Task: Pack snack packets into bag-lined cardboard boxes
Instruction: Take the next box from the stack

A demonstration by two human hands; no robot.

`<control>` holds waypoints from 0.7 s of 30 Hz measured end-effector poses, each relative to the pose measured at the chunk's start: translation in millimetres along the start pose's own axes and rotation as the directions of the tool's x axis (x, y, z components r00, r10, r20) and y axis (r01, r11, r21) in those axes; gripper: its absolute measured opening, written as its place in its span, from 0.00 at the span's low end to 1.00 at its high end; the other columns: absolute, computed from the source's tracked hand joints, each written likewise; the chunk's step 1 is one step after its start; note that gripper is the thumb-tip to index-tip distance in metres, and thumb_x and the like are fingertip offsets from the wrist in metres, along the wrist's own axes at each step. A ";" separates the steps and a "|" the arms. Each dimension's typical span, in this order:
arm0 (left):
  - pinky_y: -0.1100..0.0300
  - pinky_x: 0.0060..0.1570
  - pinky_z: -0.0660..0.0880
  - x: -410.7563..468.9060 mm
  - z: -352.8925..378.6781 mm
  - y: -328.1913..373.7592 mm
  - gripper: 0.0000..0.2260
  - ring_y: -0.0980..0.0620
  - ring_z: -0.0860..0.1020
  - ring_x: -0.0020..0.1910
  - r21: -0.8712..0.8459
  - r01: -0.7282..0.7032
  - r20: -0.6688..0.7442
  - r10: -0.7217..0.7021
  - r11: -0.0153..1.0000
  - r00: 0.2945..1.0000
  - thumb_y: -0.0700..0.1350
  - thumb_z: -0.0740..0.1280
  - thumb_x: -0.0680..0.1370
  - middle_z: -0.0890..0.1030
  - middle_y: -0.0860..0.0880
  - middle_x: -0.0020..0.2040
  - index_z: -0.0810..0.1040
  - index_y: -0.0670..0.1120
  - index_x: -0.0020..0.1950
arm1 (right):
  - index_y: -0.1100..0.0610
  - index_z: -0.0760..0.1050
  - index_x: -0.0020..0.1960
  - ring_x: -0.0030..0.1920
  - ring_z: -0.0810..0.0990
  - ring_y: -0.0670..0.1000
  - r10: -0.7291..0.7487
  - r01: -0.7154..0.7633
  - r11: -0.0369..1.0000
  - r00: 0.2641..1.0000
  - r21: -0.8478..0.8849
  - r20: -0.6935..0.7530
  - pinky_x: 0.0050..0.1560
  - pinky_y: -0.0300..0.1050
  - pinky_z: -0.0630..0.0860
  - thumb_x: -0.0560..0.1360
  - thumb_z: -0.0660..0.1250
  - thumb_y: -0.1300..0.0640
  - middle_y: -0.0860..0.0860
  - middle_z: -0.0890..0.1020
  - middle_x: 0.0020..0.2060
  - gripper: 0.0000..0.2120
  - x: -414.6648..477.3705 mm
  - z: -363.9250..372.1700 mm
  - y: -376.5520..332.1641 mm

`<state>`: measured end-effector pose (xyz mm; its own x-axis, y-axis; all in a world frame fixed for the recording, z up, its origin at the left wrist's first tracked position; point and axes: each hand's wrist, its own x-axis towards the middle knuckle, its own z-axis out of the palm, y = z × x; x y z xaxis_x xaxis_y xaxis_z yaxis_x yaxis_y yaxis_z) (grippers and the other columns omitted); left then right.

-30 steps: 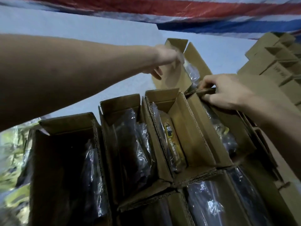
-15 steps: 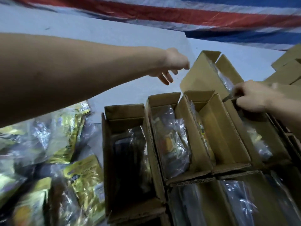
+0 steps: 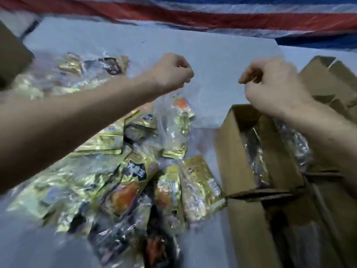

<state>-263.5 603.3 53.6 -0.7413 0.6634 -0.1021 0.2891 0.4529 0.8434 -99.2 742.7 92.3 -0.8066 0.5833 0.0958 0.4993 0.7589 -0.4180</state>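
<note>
Both hands are raised over the table with fingers curled in a pinch. My left hand (image 3: pixel 172 72) pinches a thin clear plastic bag (image 3: pixel 173 105) that hangs below it over the heap of gold and black snack packets (image 3: pixel 125 182). My right hand (image 3: pixel 270 84) is pinched the same way above the nearest open cardboard box (image 3: pixel 235 151), and the faint film seems to stretch across to it. That box is lined with a clear bag (image 3: pixel 255 157). The frame is motion-blurred.
More open cardboard boxes (image 3: pixel 328 84) stand in rows at the right, tight against each other. A brown carton corner (image 3: pixel 11 55) shows at far left. A white sheet (image 3: pixel 193 47) covers the table, with a red, white and blue tarp (image 3: pixel 212 14) behind.
The view has swung left from the boxes to the packet heap. My left hand came back from the far box. My right hand let go of the box flap and rose level with the left.
</note>
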 end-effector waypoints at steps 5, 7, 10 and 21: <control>0.66 0.42 0.72 -81.0 -63.0 -54.2 0.05 0.57 0.77 0.40 0.110 -0.068 -0.067 0.075 0.992 0.995 0.39 0.66 0.79 0.81 0.49 0.46 0.82 0.43 0.52 | 0.49 0.77 0.46 0.46 0.78 0.52 -0.098 0.081 0.988 0.987 0.131 0.126 0.50 0.48 0.76 0.67 0.61 0.52 0.43 0.80 0.41 0.10 -31.5 51.9 -67.9; 0.71 0.41 0.72 -114.3 -80.4 -74.1 0.04 0.61 0.76 0.41 0.117 -0.099 -0.039 0.104 0.988 0.994 0.40 0.66 0.80 0.81 0.53 0.45 0.80 0.46 0.51 | 0.48 0.75 0.48 0.47 0.78 0.52 -0.094 0.068 0.988 0.979 0.139 0.183 0.46 0.44 0.74 0.68 0.62 0.49 0.44 0.80 0.43 0.10 -41.3 72.4 -82.2; 0.65 0.46 0.75 -159.2 -100.1 -106.3 0.03 0.61 0.77 0.43 0.135 -0.126 -0.011 0.129 0.983 0.992 0.41 0.66 0.80 0.80 0.55 0.45 0.78 0.48 0.51 | 0.51 0.74 0.52 0.47 0.77 0.55 -0.063 0.042 0.995 0.970 0.092 0.233 0.41 0.43 0.70 0.73 0.66 0.59 0.48 0.78 0.44 0.08 -51.5 101.3 -91.7; 0.63 0.43 0.73 -263.3 -149.9 -217.3 0.06 0.62 0.78 0.45 0.148 -0.015 -0.123 0.033 0.989 0.992 0.43 0.68 0.79 0.80 0.59 0.45 0.78 0.55 0.49 | 0.52 0.83 0.50 0.45 0.79 0.50 0.117 -0.126 0.992 0.919 -0.001 0.378 0.42 0.42 0.77 0.77 0.63 0.64 0.50 0.82 0.48 0.12 -80.1 159.5 -107.9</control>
<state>-221.9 240.9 -23.7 -0.8000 0.6000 -0.0082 0.3868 0.5261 0.7574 -139.0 568.0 -14.3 -0.8020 0.5153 -0.3021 0.5972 0.6798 -0.4257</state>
